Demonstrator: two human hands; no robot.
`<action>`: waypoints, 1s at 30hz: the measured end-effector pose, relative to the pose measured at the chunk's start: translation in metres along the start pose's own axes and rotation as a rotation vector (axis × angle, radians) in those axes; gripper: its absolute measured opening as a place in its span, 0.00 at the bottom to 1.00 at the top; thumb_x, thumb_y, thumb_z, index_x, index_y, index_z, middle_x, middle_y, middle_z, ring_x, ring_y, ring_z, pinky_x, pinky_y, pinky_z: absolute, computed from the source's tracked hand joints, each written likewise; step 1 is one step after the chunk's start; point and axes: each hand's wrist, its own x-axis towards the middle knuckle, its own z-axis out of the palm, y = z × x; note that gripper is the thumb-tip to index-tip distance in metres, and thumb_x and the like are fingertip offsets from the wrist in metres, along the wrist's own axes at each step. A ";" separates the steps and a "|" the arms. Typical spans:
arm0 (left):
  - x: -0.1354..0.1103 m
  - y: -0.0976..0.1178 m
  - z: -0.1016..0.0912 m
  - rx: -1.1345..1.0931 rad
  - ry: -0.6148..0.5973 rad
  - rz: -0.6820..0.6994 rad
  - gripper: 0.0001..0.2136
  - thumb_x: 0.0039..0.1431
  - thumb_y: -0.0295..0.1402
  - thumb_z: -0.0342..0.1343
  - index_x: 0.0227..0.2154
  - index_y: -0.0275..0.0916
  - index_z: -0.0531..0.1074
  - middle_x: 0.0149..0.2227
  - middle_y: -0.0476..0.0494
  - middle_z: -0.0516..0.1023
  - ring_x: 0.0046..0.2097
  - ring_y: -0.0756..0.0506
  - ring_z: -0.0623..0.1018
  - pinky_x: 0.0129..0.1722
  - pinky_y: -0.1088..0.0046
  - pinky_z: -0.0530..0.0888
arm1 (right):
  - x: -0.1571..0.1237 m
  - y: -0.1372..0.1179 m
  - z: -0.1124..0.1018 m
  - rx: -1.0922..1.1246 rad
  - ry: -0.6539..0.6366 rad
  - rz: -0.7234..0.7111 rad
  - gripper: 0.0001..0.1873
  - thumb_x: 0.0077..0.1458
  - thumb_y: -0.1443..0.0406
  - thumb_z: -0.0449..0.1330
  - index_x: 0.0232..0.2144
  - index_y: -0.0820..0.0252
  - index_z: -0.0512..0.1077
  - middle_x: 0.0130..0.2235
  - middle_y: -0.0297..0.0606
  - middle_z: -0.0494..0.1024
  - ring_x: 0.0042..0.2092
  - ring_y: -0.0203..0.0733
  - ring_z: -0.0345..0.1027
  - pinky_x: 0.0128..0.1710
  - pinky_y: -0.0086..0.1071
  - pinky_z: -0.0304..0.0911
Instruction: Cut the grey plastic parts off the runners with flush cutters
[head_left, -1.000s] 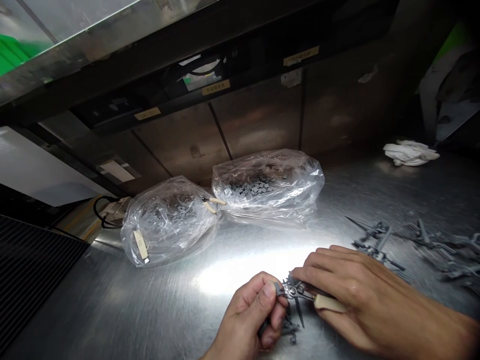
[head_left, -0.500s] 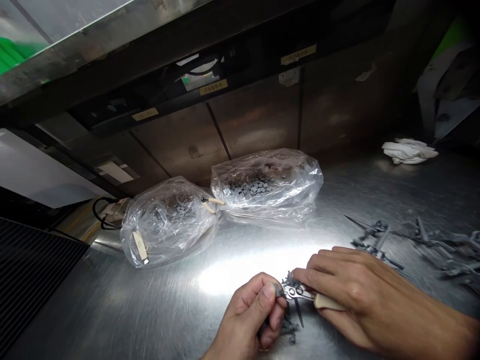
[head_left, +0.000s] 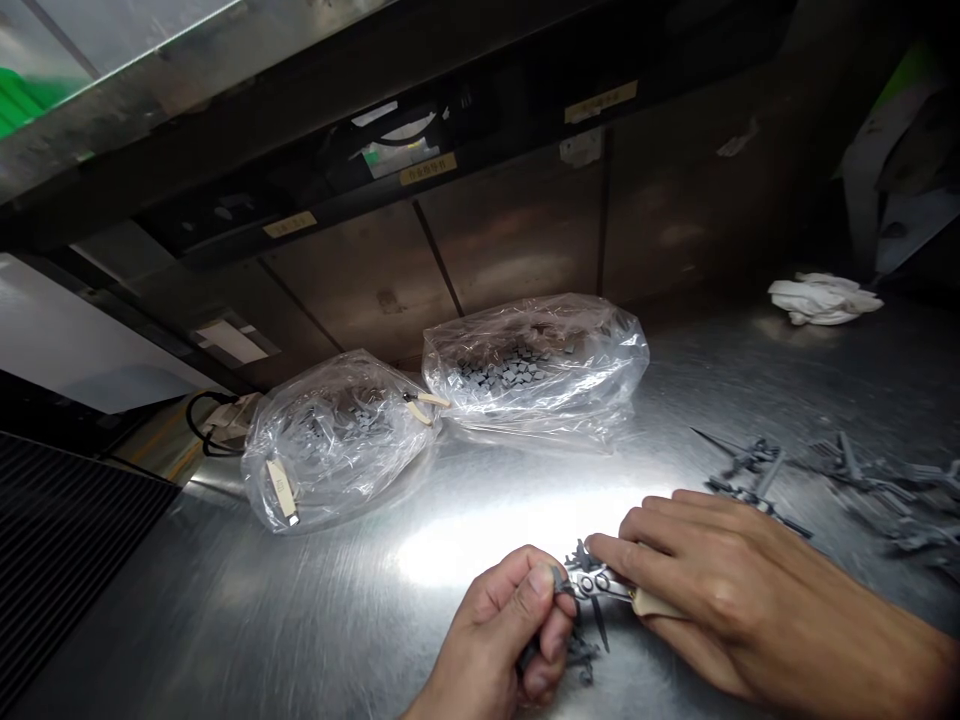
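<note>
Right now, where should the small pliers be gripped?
Hold the small pliers by their beige-sleeved handle, coming from the right: their steel head points left at the grey moulded piece in the left hand, and the right hand wraps that handle.

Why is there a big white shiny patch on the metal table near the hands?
In the head view, light bounces off the polished steel table as bright glare just beyond the left hand and right hand; the plastic bag shows smaller glints.

Head-worn view — facing forward, down
</note>
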 end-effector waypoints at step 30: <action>0.002 0.021 -0.007 -0.241 0.131 0.086 0.13 0.57 0.38 0.58 0.22 0.38 0.65 0.21 0.55 0.63 0.19 0.57 0.54 0.16 0.81 0.47 | 0.007 -0.042 0.023 0.126 -0.089 -0.135 0.08 0.61 0.73 0.57 0.34 0.55 0.69 0.35 0.33 0.77 0.37 0.42 0.68 0.41 0.38 0.61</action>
